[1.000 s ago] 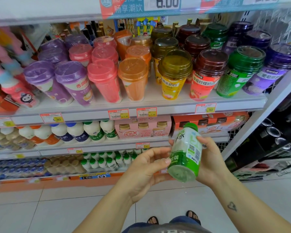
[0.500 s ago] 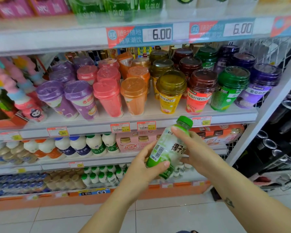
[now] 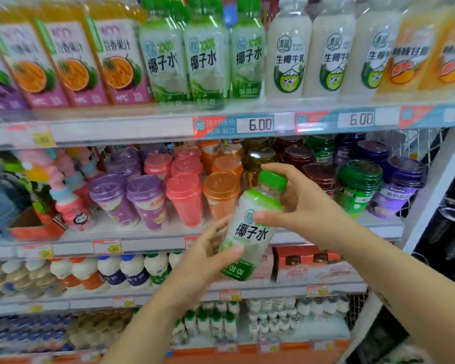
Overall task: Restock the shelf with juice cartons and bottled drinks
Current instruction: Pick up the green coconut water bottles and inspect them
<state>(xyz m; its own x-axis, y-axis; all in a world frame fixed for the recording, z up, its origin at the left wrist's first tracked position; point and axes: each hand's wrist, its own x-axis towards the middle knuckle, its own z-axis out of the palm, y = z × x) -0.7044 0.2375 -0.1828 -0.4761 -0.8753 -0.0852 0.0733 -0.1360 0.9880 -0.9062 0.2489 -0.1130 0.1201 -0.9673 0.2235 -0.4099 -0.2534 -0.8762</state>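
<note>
Out in front of the cup-drink shelf [image 3: 153, 246], level with its lids, you have the coconut water bottle [image 3: 250, 232] in both hands, tilted with its green cap up and to the right and its label facing you. Your left hand [image 3: 204, 262] cradles the lower half, fingers curled behind and thumb across the front; your right hand [image 3: 310, 208] pinches the shoulder, thumb on the label, fingers wrapped behind the neck. The bottle touches no shelf.

Its home, by the look of it, is the matching row of coconut water bottles [image 3: 187, 59] on the top shelf [image 3: 132, 128], between the passion-fruit cartons [image 3: 74, 64] on the left and the coconut milk bottles [image 3: 289, 53] on the right. Bring it upright before you raise it, let the left hand carry the base and the right steer. Clear the shelf lip and its price strip [image 3: 258, 124], then set it down label forward. Whether a free slot waits in that row I cannot tell; look for one first, so you don't shove the front bottles over.
</note>
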